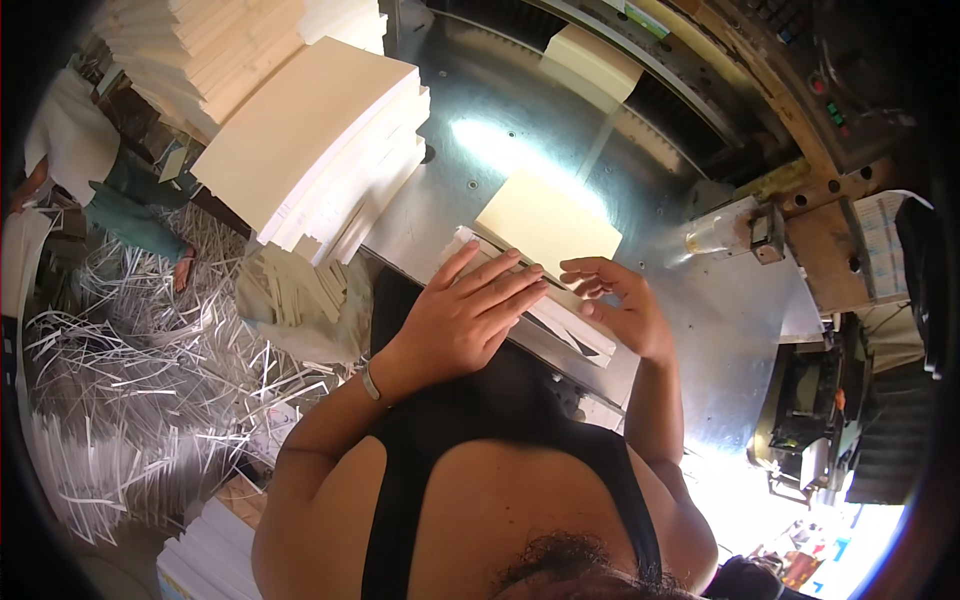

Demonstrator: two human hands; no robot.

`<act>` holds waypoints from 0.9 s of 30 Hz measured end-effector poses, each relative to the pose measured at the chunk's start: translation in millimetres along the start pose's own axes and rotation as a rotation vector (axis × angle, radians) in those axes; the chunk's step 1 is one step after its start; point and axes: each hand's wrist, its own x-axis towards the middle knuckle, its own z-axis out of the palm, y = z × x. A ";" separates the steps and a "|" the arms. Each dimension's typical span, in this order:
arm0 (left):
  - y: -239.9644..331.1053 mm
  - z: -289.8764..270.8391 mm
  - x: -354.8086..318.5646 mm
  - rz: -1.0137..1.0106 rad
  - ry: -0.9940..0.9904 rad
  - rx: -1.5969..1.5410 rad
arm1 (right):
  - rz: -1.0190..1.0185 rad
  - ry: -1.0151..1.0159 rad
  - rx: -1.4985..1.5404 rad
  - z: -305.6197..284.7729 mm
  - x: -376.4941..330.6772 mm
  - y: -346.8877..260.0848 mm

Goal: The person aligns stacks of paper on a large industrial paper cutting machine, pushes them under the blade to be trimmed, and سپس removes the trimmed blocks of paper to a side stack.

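Note:
My left hand (478, 305) lies with its fingers stretched out across a long pale block (572, 322). The block sits along the near side of a cream paper stack (550, 222) on the metal table. A dark strip shows on the block's top, partly hidden by my fingers. My right hand (632, 312) is at the block's right part, fingers loosely bent and thumb apart, with nothing seen between them. Whether its fingertips touch the block, I cannot tell.
Tall stacks of cream paper (320, 125) stand at the table's left. Shredded paper strips (150, 370) cover the floor to the left, where another person's leg (135, 220) shows. A shiny metal table (700, 330) extends right, toward a machine part (765, 235).

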 end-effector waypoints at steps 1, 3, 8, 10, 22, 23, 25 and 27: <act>0.0 0.1 -0.1 0.008 0.012 0.003 | -0.004 0.000 -0.005 -4.2 2.0 1.3; 0.5 -1.5 -0.3 0.020 0.012 0.017 | 0.016 0.026 -0.012 -9.6 6.2 1.3; 1.1 -0.3 -6.4 0.032 0.047 0.054 | 0.031 0.081 -0.235 -2.3 11.8 -11.3; -2.2 6.8 -14.1 0.041 0.138 0.033 | 0.063 0.128 -0.314 -3.4 14.5 -9.9; 3.7 12.5 -17.2 -0.020 0.264 -0.030 | -0.497 0.702 -0.776 1.2 24.8 6.3; 3.8 13.1 -15.1 -0.020 0.268 -0.032 | -0.506 0.661 -0.995 8.9 25.1 21.4; 5.1 14.6 -12.5 -0.012 0.261 -0.045 | -0.238 0.329 -0.845 28.2 19.1 71.3; 4.9 13.3 -14.6 -0.024 0.255 -0.043 | -0.251 0.315 -0.852 34.6 22.7 67.8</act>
